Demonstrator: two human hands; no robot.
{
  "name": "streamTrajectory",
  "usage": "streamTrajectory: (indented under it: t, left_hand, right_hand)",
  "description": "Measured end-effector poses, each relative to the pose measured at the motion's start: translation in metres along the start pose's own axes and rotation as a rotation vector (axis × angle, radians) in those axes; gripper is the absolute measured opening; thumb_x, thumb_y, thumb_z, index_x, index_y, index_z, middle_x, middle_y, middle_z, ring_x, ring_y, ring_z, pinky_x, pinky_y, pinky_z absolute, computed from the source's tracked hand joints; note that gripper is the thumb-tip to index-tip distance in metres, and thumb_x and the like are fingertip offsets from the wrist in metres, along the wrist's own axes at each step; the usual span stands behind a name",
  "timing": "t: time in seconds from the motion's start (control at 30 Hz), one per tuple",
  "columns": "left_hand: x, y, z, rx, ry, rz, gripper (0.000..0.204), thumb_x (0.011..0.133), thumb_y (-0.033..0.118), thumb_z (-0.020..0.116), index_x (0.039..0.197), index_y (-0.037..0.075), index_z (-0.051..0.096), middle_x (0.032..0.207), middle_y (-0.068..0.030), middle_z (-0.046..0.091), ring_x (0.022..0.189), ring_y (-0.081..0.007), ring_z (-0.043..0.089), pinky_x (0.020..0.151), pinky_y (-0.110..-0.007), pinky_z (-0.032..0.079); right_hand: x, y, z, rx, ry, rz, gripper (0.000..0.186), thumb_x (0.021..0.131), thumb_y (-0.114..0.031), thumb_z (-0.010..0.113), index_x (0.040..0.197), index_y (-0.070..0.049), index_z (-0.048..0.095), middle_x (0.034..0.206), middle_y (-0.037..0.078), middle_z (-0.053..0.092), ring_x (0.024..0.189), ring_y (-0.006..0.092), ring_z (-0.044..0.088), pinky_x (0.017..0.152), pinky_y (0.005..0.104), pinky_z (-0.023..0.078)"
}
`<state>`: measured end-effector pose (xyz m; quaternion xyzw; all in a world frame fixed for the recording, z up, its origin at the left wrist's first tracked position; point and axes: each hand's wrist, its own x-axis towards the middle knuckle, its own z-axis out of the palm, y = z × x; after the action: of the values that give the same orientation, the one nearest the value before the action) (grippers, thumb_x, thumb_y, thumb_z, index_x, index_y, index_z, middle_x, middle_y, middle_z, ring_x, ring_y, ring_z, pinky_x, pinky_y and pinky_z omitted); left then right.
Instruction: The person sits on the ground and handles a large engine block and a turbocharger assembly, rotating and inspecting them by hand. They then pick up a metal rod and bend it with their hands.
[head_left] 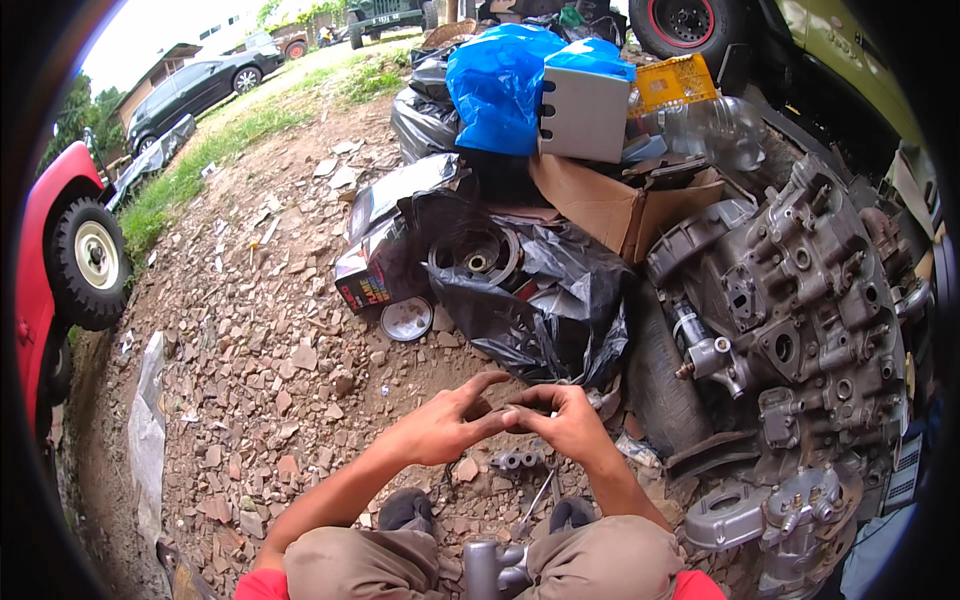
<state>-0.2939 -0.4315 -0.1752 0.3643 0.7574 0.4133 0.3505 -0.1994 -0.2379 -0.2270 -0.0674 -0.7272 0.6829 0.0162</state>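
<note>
My left hand [452, 424] and my right hand [568, 422] meet in front of my knees, thumbs and fingertips pressed together. Whatever they pinch between them is too small and hidden to make out. On the stony ground just below the hands lies a small grey metal part [518, 460] with round holes. A thin screwdriver-like tool [536, 498] lies beside it, between my shoes. Closer to me, a silver metal part with tube-like branches [482, 568] shows between my knees. Beyond the hands lies a black plastic bag [545, 300] with metal parts in and around it.
Large grey engine castings [800, 290] crowd the right side. A printed box [375, 265], a round lid [407, 318], a cardboard box [590, 205] and a blue bag [500, 85] are piled ahead. A red vehicle's wheel [92, 255] stands at left, over rubble ground [250, 390].
</note>
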Motion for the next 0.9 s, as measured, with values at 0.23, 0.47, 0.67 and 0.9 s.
streamTrajectory:
  t: [0.23, 0.47, 0.67, 0.9]
  left_hand:
    - [-0.003, -0.003, 0.000, 0.070, 0.009, 0.047, 0.077, 0.094, 0.050, 0.060, 0.151, 0.008, 0.030, 0.101, -0.0182, 0.070, 0.091, -0.0231, 0.065, 0.079, -0.036, 0.051]
    - [-0.008, -0.014, -0.003, -0.053, 0.044, 0.023, 0.080, 0.093, 0.053, 0.059, 0.151, 0.006, 0.030, 0.100, -0.0174, 0.070, 0.082, -0.0253, 0.065, 0.076, -0.038, 0.050]
    - [-0.005, -0.001, 0.001, -0.028, 0.067, 0.016, 0.078, 0.093, 0.052, 0.059, 0.150, 0.006, 0.032, 0.097, -0.0170, 0.071, 0.086, -0.0238, 0.066, 0.077, -0.037, 0.051]
    - [-0.006, 0.001, 0.000, 0.083, 0.025, -0.031, 0.080, 0.092, 0.059, 0.056, 0.144, 0.000, 0.040, 0.100, -0.0202, 0.071, 0.093, -0.0288, 0.068, 0.083, -0.039, 0.051]
  right_hand:
    - [-0.012, -0.010, -0.001, -0.016, 0.083, -0.015, 0.023, 0.089, -0.011, 0.073, 0.102, 0.007, 0.071, 0.090, 0.010, 0.073, 0.082, 0.0117, 0.068, 0.075, 0.0254, 0.056]
    - [-0.010, -0.003, 0.003, 0.063, -0.037, 0.039, 0.030, 0.091, -0.018, 0.073, 0.106, 0.008, 0.070, 0.092, 0.010, 0.073, 0.084, 0.0110, 0.068, 0.075, 0.0245, 0.054]
    - [-0.006, 0.002, 0.004, 0.049, 0.002, 0.010, 0.028, 0.089, -0.018, 0.073, 0.103, 0.006, 0.072, 0.090, 0.009, 0.074, 0.079, 0.0098, 0.066, 0.073, 0.0258, 0.053]
    - [-0.005, -0.005, 0.010, -0.064, 0.027, 0.033, 0.023, 0.090, -0.015, 0.072, 0.100, 0.006, 0.072, 0.086, 0.007, 0.073, 0.078, 0.0092, 0.066, 0.071, 0.0251, 0.053]
